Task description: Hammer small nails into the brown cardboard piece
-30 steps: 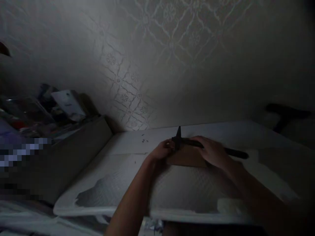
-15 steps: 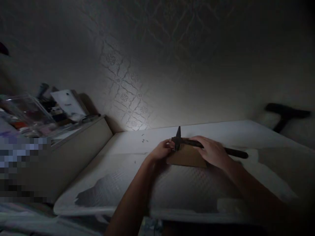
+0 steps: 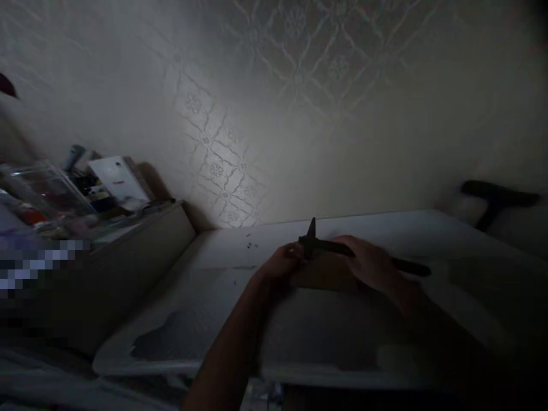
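Note:
My right hand (image 3: 371,261) is wrapped round the dark handle of a hammer (image 3: 311,245). The hammer's pointed end stands up, and its head is low over a brown flat board (image 3: 327,275). Beside the hammer head, at the board's left edge, my left hand (image 3: 280,261) has its fingers curled and pinched together. What those fingers hold, if anything, is too small and dark to make out. The board lies on a white table (image 3: 385,224).
Several small dark bits, perhaps nails, lie on the table left of my hands. A cabinet (image 3: 141,257) at the left carries a white box (image 3: 120,180) and a clear plastic case (image 3: 45,185). Patterned wall rises behind; a dark T-shaped object (image 3: 499,197) is at the right.
The light on the table and hands has dimmed, while the wall looks brighter. The hammer head has shifted very slightly; both hands stay nearly where they were.

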Action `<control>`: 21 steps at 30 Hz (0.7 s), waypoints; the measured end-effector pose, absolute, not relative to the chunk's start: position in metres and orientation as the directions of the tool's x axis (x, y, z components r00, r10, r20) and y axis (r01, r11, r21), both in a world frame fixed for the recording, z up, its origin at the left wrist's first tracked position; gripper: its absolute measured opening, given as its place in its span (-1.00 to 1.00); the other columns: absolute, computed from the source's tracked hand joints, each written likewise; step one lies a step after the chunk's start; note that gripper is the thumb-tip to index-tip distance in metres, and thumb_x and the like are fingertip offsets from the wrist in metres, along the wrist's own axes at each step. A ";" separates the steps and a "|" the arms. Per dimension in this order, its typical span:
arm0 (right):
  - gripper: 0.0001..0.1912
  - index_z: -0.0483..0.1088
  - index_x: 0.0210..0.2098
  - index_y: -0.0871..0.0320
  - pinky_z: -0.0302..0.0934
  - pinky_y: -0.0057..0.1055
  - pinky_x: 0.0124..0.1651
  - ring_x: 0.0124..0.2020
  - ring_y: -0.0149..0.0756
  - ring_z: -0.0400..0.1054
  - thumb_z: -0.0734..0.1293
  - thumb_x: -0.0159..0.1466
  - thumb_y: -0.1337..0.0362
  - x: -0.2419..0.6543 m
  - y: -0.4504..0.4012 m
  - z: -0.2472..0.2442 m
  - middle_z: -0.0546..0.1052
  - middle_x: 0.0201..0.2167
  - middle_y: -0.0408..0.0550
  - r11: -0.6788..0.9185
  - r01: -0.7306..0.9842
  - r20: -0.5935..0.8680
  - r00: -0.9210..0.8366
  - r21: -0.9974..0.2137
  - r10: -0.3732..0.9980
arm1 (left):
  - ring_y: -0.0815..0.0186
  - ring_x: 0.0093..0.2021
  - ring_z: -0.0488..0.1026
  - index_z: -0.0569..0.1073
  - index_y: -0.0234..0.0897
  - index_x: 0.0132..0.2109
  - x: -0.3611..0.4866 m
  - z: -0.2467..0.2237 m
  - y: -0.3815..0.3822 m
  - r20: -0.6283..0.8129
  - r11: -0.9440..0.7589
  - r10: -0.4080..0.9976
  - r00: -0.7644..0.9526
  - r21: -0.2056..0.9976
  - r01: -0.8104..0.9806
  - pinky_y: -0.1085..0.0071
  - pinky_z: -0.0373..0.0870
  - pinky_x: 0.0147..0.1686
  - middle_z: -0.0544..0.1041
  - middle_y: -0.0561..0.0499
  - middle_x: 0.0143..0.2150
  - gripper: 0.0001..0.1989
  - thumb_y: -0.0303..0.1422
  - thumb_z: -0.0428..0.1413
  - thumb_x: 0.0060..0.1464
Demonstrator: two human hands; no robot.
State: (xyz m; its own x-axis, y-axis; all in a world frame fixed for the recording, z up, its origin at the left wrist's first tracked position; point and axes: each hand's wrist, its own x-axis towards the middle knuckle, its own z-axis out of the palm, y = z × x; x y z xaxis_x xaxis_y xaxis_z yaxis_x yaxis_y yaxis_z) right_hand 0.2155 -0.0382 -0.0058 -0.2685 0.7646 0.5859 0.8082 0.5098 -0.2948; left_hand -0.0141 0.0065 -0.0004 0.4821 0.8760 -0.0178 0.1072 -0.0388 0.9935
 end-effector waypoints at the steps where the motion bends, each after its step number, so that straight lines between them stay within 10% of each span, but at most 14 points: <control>1: -0.65 0.29 -0.06 0.04 0.26 -0.30 -0.14 -0.15 -0.21 0.38 0.21 0.17 0.43 0.216 -0.038 -0.006 0.47 -0.12 -0.09 0.520 0.803 0.582 -0.283 -0.290 0.763 | 0.43 -0.34 0.37 0.34 -0.33 -0.33 -0.014 -0.001 0.007 -0.015 -0.043 0.879 0.477 0.993 0.110 0.55 0.23 -0.34 0.44 0.05 -0.37 -0.72 -0.65 0.00 -0.28; 21: -0.65 0.29 -0.08 0.04 0.26 -0.30 -0.15 -0.16 -0.19 0.38 0.22 0.15 0.43 0.216 -0.036 -0.008 0.47 -0.13 -0.09 0.509 0.802 0.589 -0.257 -0.312 0.766 | 0.41 -0.33 0.38 0.34 -0.34 -0.32 -0.015 -0.002 0.009 -0.018 -0.042 0.875 0.484 0.993 0.113 0.53 0.23 -0.33 0.45 0.05 -0.36 -0.69 -0.66 -0.02 -0.30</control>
State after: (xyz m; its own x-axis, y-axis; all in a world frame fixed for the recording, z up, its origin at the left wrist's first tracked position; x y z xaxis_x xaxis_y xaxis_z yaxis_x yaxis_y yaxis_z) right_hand 0.2165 -0.0363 -0.0082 -0.2566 0.7660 0.5894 0.8023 0.5088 -0.3121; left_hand -0.0155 0.0086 -0.0023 0.4835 0.8752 -0.0179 0.1134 -0.0423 0.9926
